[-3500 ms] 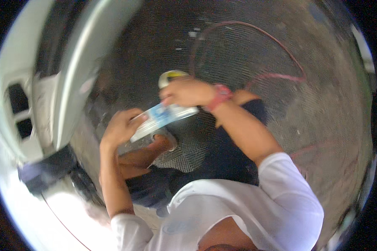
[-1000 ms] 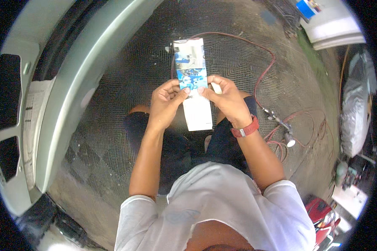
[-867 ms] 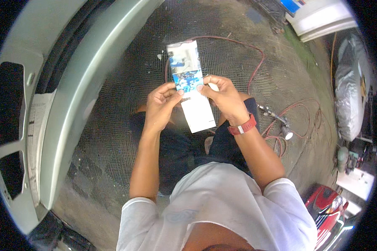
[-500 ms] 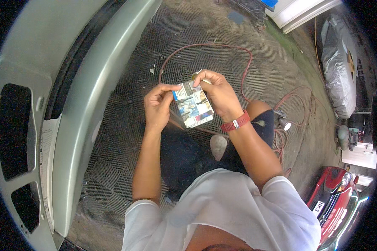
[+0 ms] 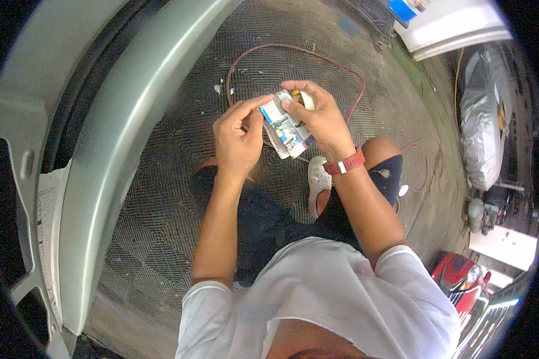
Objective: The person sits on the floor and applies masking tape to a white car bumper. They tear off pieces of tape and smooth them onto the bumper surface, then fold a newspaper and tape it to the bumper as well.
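Above the ribbed floor [image 5: 167,197], between both hands, a folded printed paper [image 5: 290,133] is held tilted — the right hand [image 5: 324,118] pinches its upper part, a pale roll [image 5: 308,101] by those fingers. The left hand [image 5: 238,136] reaches its upper left corner — gripping or merely touching, I can't quite tell.

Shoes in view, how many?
1: the white clog, just left of the red wristband in the picture. Another may be hidden under the legs.
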{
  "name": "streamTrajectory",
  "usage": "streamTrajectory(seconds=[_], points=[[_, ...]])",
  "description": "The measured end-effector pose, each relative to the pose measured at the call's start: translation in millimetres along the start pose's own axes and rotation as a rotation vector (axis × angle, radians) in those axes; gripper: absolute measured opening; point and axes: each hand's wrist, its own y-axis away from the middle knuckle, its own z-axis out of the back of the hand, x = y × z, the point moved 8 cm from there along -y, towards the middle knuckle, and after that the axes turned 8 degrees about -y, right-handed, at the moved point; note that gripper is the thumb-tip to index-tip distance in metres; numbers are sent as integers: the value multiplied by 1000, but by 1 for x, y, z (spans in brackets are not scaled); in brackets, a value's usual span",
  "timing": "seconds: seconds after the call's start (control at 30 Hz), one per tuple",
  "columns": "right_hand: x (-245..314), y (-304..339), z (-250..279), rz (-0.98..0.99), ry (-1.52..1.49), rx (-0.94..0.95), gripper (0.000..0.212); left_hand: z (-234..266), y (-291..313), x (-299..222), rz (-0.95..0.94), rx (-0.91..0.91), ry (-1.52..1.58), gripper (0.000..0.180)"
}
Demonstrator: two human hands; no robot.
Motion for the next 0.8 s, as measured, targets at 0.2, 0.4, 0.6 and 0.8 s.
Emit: streamTrajectory(seconds=[0.2,0.4,0.6,0.8], points=[[2,-17,-3,146,118,-6,32,-22,10,29,406,-87,407,33],[-12,-32,4,99,53,107,27,-40,13,51,444,-53,277,22],[-32,-59,19,57,6,269,10,-53,11,49,418,-81,210,24],[-33,-64,7,52,-39,463,14,-42,11,25,388,-279,-337,28]])
